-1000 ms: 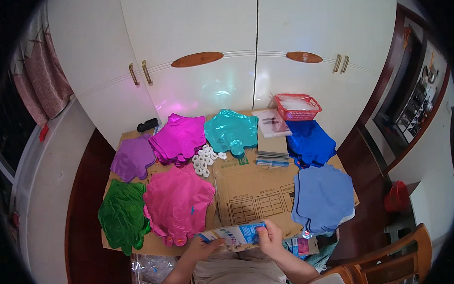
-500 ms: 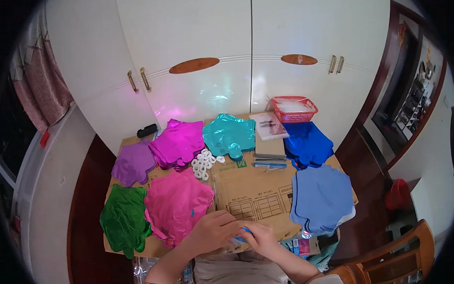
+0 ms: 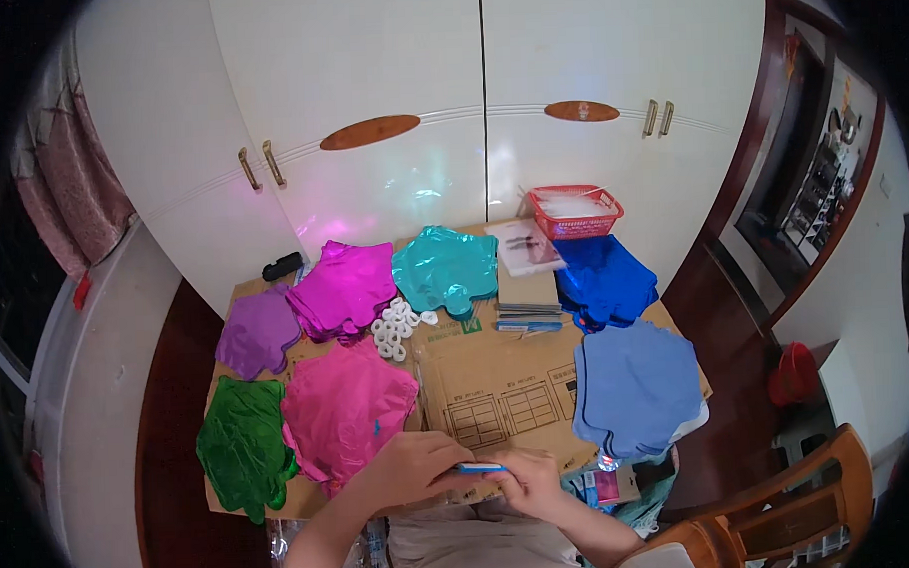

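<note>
Both my hands meet over the near edge of the cardboard-covered table, holding a small flat blue-and-white piece (image 3: pixel 480 468) between them. My left hand (image 3: pixel 417 468) is closed on its left end, fingers bent over it. My right hand (image 3: pixel 531 480) pinches the other end between thumb and fingers. The piece is seen edge-on, so its exact kind does not show. Closest to my left hand lies a pile of pink foil sheets (image 3: pixel 349 408), shaped like flat balloons. Beyond my hands is bare printed cardboard (image 3: pixel 468 374).
Around the table lie foil piles: green (image 3: pixel 242 442), purple (image 3: pixel 259 333), magenta (image 3: pixel 345 288), teal (image 3: pixel 446 269), dark blue (image 3: pixel 610 279) and pale blue (image 3: pixel 638 388). White rings (image 3: pixel 391 331), stacked flat boards (image 3: pixel 527 309) and a red basket (image 3: pixel 576 212) stand farther back. A wooden chair (image 3: pixel 783 508) is at right.
The blue piece has turned and now shows a flat white-and-blue edge between my hands. My left hand has shifted slightly left and down. The whole view has moved a little.
</note>
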Tool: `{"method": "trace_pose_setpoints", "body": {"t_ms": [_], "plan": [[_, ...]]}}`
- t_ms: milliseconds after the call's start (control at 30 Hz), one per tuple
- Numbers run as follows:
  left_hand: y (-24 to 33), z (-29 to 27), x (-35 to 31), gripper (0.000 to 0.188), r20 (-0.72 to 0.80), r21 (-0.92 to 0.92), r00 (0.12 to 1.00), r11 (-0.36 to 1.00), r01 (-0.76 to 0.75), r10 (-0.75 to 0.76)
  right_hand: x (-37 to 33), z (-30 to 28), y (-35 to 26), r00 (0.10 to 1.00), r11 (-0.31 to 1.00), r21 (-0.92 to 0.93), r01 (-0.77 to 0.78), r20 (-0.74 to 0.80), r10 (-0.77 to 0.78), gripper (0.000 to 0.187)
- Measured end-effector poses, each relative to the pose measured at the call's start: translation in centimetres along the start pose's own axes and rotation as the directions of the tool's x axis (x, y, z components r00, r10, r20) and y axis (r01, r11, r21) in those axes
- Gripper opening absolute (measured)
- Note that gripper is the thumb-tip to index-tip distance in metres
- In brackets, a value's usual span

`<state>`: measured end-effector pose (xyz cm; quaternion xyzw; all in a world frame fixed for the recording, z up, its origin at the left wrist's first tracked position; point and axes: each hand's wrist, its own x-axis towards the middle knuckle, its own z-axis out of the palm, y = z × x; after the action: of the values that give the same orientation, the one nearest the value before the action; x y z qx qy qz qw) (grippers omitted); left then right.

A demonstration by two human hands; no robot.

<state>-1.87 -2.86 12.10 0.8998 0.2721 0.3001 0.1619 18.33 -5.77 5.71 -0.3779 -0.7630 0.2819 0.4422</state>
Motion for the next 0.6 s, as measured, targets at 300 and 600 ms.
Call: {"method": "trace_pose_setpoints", "body": {"t_ms": [300,600], "plan": [[-0.4,-1.3,-1.3,0.024,0.056,-0.008,0.924,0.925,0.380,-0.379,0.1,0.3,3.4,0.994,0.955,0.297,-0.020,-0.101,0.052,0.028],[-2.5,1.3,-3.1,0.015,-0.005,0.394,0.941,0.864,0.314,-0.339,0.6,0.3,6.4,0.969,0.966,0.152,-0.210,-0.102,0.227,0.042]]}}
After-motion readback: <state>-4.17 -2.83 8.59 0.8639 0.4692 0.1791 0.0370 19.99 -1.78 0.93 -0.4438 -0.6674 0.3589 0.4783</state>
